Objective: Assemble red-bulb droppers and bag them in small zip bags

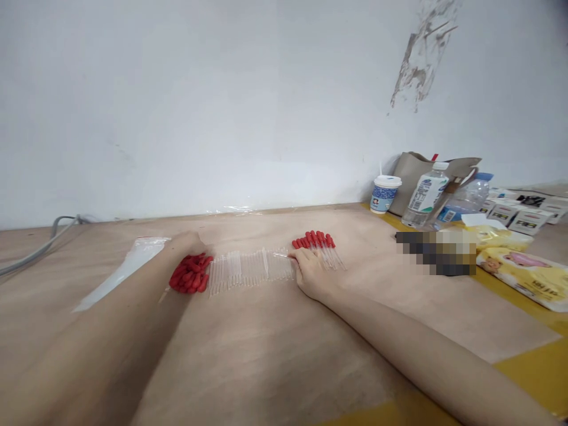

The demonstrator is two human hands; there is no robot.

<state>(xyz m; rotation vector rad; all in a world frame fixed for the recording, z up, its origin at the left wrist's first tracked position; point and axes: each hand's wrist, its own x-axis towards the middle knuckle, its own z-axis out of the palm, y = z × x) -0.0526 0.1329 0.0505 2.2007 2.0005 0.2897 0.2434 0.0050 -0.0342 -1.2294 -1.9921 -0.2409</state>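
Left hand [183, 241] and forearm [102, 331], finger grip indiscernible, adjoin red rubber bulbs [190, 275]. Right hand [313, 273], fingers half-curled, hold unclear, meets clear plastic tubes' [242, 271] three-o'clock end.

At three o'clock, a lidded paper cup [384, 199] is set beside a grey bag [407, 177], fronted by a labelled bottle [428, 196]; white boxes [530, 221] are grouped behind a yellow pack [526, 275]. A grey cable [24, 261] is seen at nine.
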